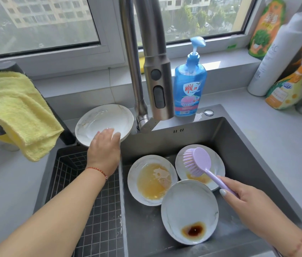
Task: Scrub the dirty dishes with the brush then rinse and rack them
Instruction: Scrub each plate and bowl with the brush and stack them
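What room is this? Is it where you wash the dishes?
Yes, most likely a home kitchen, at the sink by a window. You can tell from the tall tap, the blue bottle of dish soap, and the dirty plates waiting in the sink, with a purple brush held in the right hand.

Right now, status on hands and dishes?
Left hand holds clean plate above rack basket. Right hand grips brush. Three dirty plates in sink. Nothing blocking.
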